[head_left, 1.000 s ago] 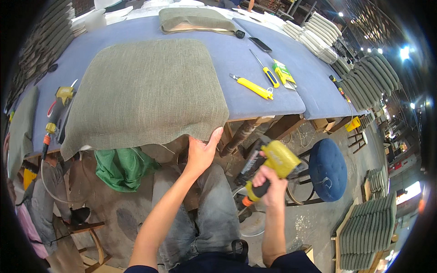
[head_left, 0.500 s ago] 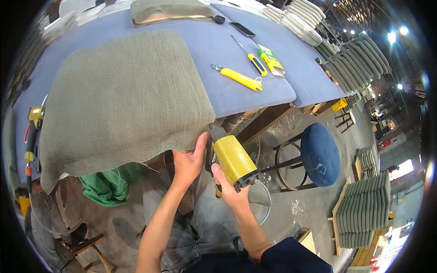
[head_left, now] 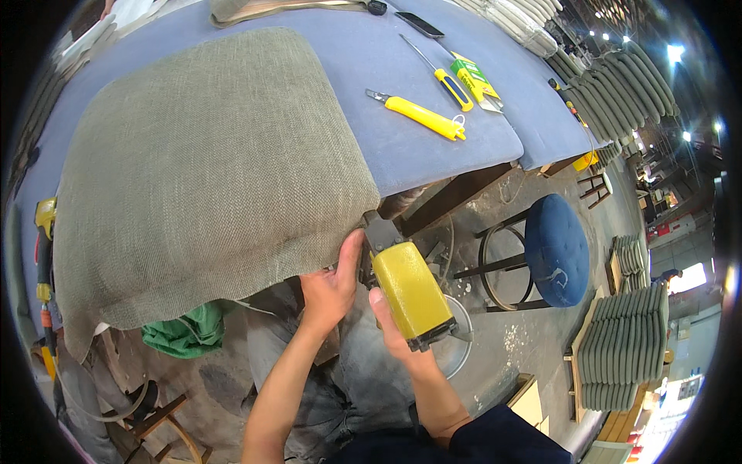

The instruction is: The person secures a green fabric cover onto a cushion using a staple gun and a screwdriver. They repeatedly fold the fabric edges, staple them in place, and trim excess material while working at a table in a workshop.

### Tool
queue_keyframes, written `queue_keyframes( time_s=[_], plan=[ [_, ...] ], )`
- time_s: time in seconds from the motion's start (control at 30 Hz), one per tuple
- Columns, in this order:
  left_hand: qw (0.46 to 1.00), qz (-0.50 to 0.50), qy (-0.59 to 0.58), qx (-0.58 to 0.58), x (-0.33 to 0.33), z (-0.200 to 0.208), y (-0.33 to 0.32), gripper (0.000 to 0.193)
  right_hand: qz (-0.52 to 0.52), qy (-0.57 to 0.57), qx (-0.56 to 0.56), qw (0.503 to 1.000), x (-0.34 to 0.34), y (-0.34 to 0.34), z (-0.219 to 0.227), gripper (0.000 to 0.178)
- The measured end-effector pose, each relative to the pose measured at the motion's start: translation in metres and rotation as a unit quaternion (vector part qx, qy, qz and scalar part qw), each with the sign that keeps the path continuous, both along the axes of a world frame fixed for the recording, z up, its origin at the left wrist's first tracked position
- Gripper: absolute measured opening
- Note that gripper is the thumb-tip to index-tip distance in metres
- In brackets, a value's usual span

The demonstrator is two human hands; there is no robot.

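Note:
A seat cushion (head_left: 216, 162) covered in grey-green woven fabric lies on the blue padded table, its near edge of loose cloth hanging over the front. My left hand (head_left: 331, 286) grips that fabric edge near the right corner, thumb up against it and fingers hidden under the cushion. In my right hand (head_left: 396, 329) is a yellow and black pneumatic staple gun (head_left: 413, 294). Its dark nose touches the cushion's side at the near right corner, just beside my left thumb. The gun's handle is mostly hidden beneath its body.
On the blue table (head_left: 348, 69) lie a yellow utility knife (head_left: 421, 116), a screwdriver (head_left: 452, 87), a green-yellow box (head_left: 478, 81) and a phone (head_left: 420, 25). A second air tool (head_left: 45, 263) hangs at the left. A blue round stool (head_left: 556, 251) stands right, near stacked cushions (head_left: 624, 344).
The view has shifted, so the table things sit slightly higher and further right. The staple gun's nose stays at the cushion's corner, and both hands keep their holds.

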State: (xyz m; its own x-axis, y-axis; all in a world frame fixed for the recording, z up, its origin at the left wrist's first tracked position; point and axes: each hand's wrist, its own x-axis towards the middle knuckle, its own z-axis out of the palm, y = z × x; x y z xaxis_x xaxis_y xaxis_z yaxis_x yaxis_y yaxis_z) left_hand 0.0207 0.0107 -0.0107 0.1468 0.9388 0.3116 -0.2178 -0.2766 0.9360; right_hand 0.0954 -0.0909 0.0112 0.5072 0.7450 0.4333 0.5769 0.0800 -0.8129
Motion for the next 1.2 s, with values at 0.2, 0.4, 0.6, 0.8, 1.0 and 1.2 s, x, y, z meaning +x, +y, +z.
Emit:
queue_keyframes(
  time_s=[0.2, 0.4, 0.6, 0.8, 1.0, 1.2],
  plan=[
    [0.997, 0.005, -0.070, -0.008, 0.002, 0.004, -0.009, 0.018, -0.027, -0.180, -0.017, 0.983, 0.004, -0.002, 0.005, 0.036],
    [0.995, 0.092, -0.020, 0.040, 0.010, 0.005, -0.008, 0.024, 0.045, -0.023, 0.057, 0.997, 0.013, 0.007, -0.014, 0.039],
    [1.000, 0.021, 0.004, -0.013, -0.002, 0.024, -0.001, 0.023, 0.006, 0.039, 0.086, 0.996, 0.044, -0.022, -0.015, 0.041],
    [0.998, 0.026, -0.061, -0.017, 0.012, 0.022, -0.007, 0.022, -0.070, -0.001, 0.075, 0.995, 0.197, -0.034, 0.093, 0.045],
    [0.999, 0.032, -0.037, -0.019, 0.011, 0.019, -0.004, 0.021, -0.197, -0.330, -0.150, 0.911, 0.428, 0.088, 0.127, 0.046],
    [0.997, 0.025, -0.050, -0.046, 0.008, 0.022, -0.005, 0.022, -0.284, -0.483, -0.212, 0.801, 0.477, 0.142, 0.061, 0.041]
  ],
)
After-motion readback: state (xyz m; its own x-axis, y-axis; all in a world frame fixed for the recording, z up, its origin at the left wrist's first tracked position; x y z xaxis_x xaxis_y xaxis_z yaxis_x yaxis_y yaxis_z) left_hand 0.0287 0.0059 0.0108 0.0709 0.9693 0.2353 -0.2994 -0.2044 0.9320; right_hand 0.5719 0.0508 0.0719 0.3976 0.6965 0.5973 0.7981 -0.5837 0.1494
